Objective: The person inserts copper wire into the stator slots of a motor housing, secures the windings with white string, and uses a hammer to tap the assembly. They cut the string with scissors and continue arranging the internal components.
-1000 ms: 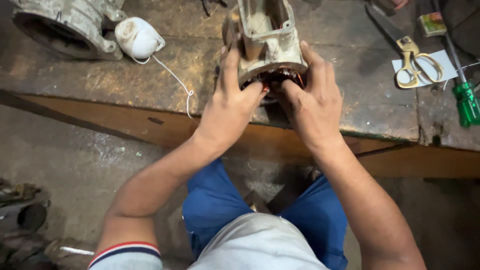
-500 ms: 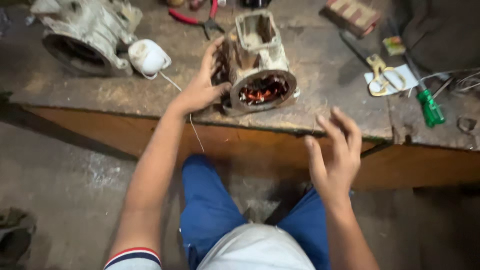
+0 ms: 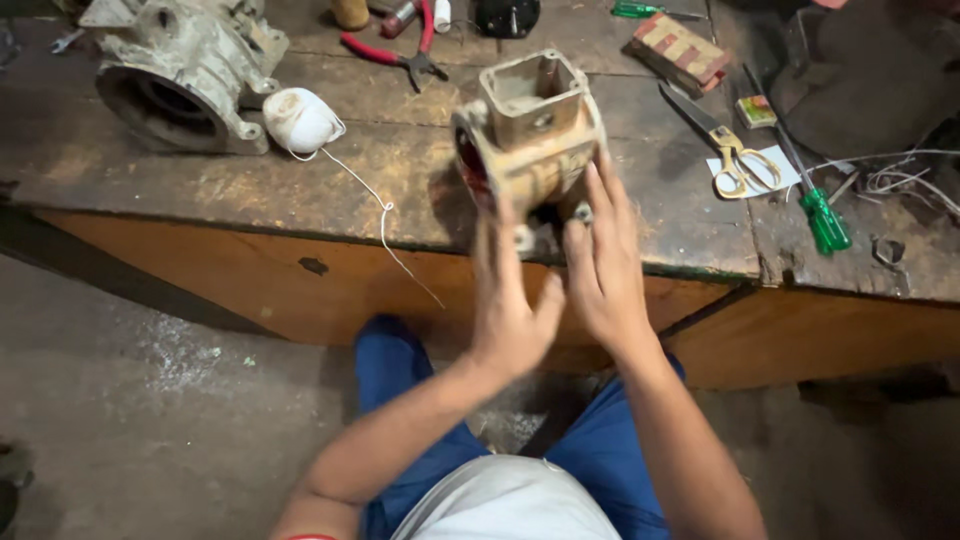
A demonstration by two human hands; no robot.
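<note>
Motor housing [image 3: 530, 135] is sitting at the front edge of my wooden workbench [image 3: 200, 190], a tan, grimy casting with a square open box on top facing up at me. Its round bore looks turned off toward my left, so the long axis runs roughly sideways along the bench edge, tilted a bit; I can just see reddish windings inside the left opening. My right hand [image 3: 605, 265] has its fingers laid flat up the near right side of the casting, touching it, not wrapped around. My left hand [image 3: 510, 300] is open with fingers stretched up at the near left face; can't tell if the tips actually touch. So neither hand is clamped on it, both are spread wide. Off to my left past the left hand there's a white spool of string [image 3: 300, 120] with a loose tail hanging over the edge, and a bigger grey housing [image 3: 180, 75] beyond that. Right of my right hand: yellow-handled scissors [image 3: 725, 150] and a green screwdriver [image 3: 815, 205]. Red pliers [image 3: 400, 50] lie behind the casting.
</note>
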